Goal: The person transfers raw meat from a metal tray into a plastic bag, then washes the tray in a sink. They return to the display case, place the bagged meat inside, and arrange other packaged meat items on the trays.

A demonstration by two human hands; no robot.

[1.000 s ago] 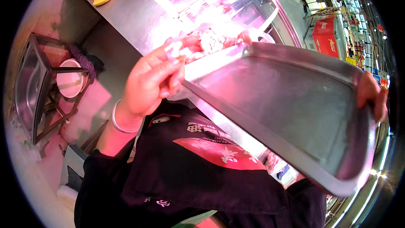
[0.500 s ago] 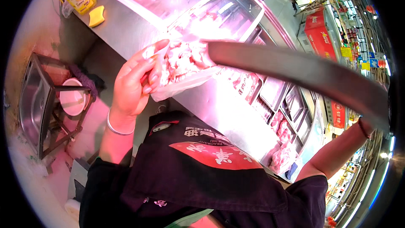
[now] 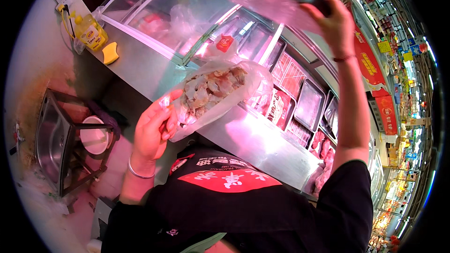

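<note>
My left hand [image 3: 152,126] pinches the edge of a clear plastic bag [image 3: 213,115] between thumb and fingers. Pale pink chopped meat pieces [image 3: 208,91] fill the bag, and its mouth faces up toward me. Raised at the upper right, my right hand [image 3: 338,26] grips the rim of a metal tray [image 3: 274,0]. That tray is tilted, apart from the bag and above the display case; its inside cannot be made out fully.
A glass display case [image 3: 164,33] runs along the steel counter [image 3: 262,145], with metal trays [image 3: 311,103] and raw meat [image 3: 321,147] at the right. A yellow bottle [image 3: 91,33] and yellow sponge [image 3: 110,53] sit at left. Lower left stand a steel sink [image 3: 49,136] and white bucket [image 3: 95,136].
My right hand has swung the tray up and away from the bag, toward the far side. The meat bag stays in my left hand, and the glare over it has faded.
</note>
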